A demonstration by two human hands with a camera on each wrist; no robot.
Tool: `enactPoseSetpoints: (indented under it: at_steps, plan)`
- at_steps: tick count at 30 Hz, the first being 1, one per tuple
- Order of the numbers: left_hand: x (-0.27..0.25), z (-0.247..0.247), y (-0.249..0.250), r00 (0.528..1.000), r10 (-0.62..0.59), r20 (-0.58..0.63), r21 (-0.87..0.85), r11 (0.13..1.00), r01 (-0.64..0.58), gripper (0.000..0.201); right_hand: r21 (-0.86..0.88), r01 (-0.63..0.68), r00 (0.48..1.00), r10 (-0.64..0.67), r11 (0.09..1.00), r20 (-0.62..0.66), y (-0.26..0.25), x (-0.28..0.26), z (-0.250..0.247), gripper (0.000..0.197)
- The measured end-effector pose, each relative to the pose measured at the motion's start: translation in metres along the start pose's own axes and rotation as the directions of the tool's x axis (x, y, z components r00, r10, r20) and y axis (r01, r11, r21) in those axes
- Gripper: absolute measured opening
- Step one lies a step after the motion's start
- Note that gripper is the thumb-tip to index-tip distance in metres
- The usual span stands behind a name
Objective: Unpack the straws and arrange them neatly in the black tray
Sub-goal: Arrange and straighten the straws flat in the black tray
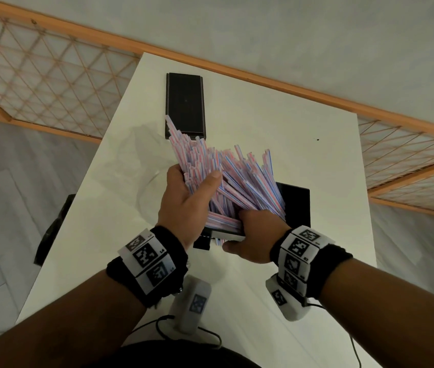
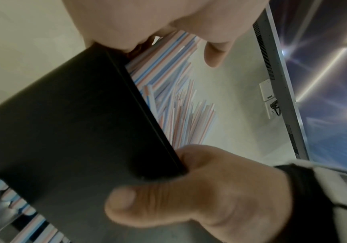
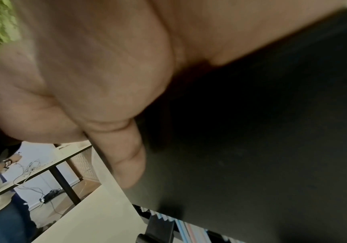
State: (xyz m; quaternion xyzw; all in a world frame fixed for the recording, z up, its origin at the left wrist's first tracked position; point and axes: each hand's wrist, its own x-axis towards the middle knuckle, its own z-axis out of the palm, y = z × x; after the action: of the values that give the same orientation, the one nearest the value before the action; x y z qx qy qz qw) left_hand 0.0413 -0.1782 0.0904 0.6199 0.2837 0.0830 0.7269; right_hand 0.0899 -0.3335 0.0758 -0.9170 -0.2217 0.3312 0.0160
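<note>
Now left hand (image 1: 184, 200) clenches fanned straws (image 1: 226, 176); right hand (image 1: 253, 237) grips black tray (image 1: 297, 205) edge, tilted off table (image 1: 277, 128). Straws splay above tray, unaligned. Empty wrapper (image 1: 136, 160) left of tray: unpacking done, neatening remains.

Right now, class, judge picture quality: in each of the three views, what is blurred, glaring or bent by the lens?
Head view: sharp on the straws, but the wall's wooden rail bows from wide-angle distortion. Left wrist view: starburst glare from lights at right, and the black tray is softly blurred. Right wrist view: the right hand fills the frame, out of focus and smeared.
</note>
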Motion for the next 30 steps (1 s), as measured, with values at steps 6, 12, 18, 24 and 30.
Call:
enactPoseSetpoints:
  at_steps: [6, 12, 18, 24, 30]
  plan:
    - [-0.003, 0.001, 0.001, 0.999, 0.030, 0.012, 0.057, 0.998, -0.030, 0.077, 0.150, 0.048, 0.997, -0.056, 0.987, 0.050, -0.013, 0.010, -0.010, 0.059]
    - [-0.003, -0.001, 0.003, 0.997, 0.081, -0.017, 0.151, 0.986, -0.078, 0.073, 0.257, 0.153, 0.988, -0.145, 0.954, -0.050, -0.015, 0.011, -0.014, 0.081]
    - [0.000, -0.004, 0.006, 0.988, 0.155, -0.013, 0.258, 0.955, -0.146, 0.075, 0.381, 0.246, 0.957, -0.160, 0.891, -0.242, -0.008, -0.002, -0.026, 0.071]
    - [-0.001, -0.007, 0.001, 0.985, 0.151, -0.080, 0.151, 0.979, -0.137, 0.075, 0.170, 0.203, 0.923, -0.130, 0.964, -0.363, 0.017, -0.034, -0.025, 0.056]
    - [-0.003, -0.001, 0.002, 0.989, 0.104, -0.103, 0.009, 0.995, -0.103, 0.070, 0.164, 0.172, 0.967, -0.135, 0.971, -0.218, 0.028, -0.034, -0.002, 0.047]
